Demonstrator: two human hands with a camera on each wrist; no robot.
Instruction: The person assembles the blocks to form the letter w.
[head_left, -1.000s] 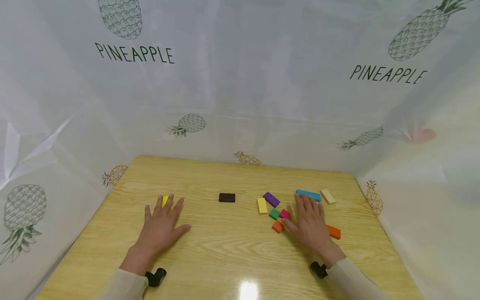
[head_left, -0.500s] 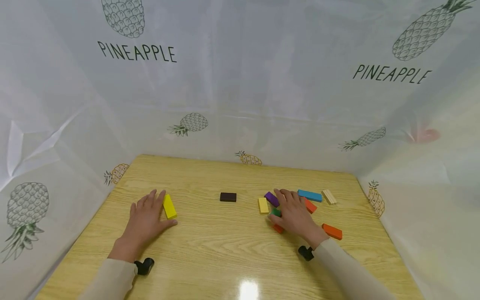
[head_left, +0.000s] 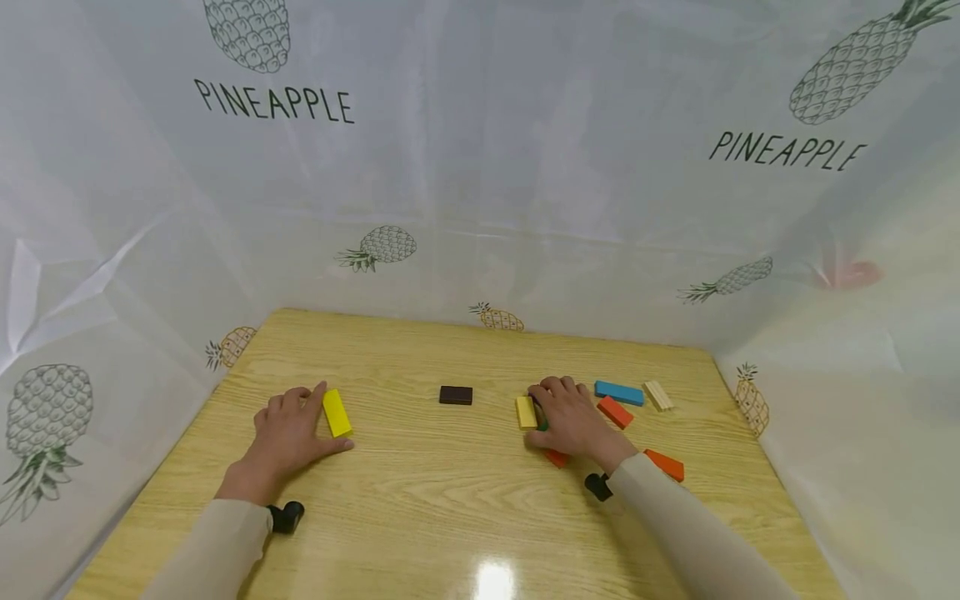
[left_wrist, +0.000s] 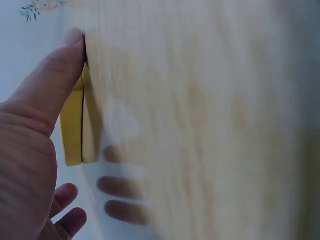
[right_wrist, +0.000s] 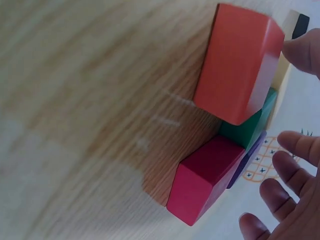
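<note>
Yellow block (head_left: 337,412) – flat on the table (head_left: 420,508), left of the dark block (head_left: 456,395) and a bit nearer the person. Left hand (head_left: 285,429) is at it: thumb and forefinger spread wide, one by each end of the block, other fingers loosely bent. Can't tell how firmly they touch it.

Cluster right of the dark block, a little nearer the person: orange block (right_wrist: 237,65), green block (right_wrist: 247,131), crimson block (right_wrist: 205,180), purple block (right_wrist: 247,159), all close together, partly hidden in the head view. Right hand (head_left: 579,425) arches over them – thumb out by the orange block, the other fingers parted and bent around the far side. Can't tell which blocks the fingertips touch.

Pale yellow block (head_left: 527,412) lies between the dark block and the right hand, just beside the thumb and fingers.

Farther right of the dark block: blue block (head_left: 618,392), about level with it; red block (head_left: 616,412) just beside the blue one's near edge; red-orange block (head_left: 664,464) nearer the person, partly behind the forearm; pale ridged piece (head_left: 658,396) past the blue one.

Much nearer the person than the dark block: beige sleeves (head_left: 213,542), a black device (head_left: 287,517) at each wrist, a glare spot on the tabletop. Beyond the dark block: whitish curtain (head_left: 465,167) with pineapple drawings and "PINEAPPLE" lettering.
</note>
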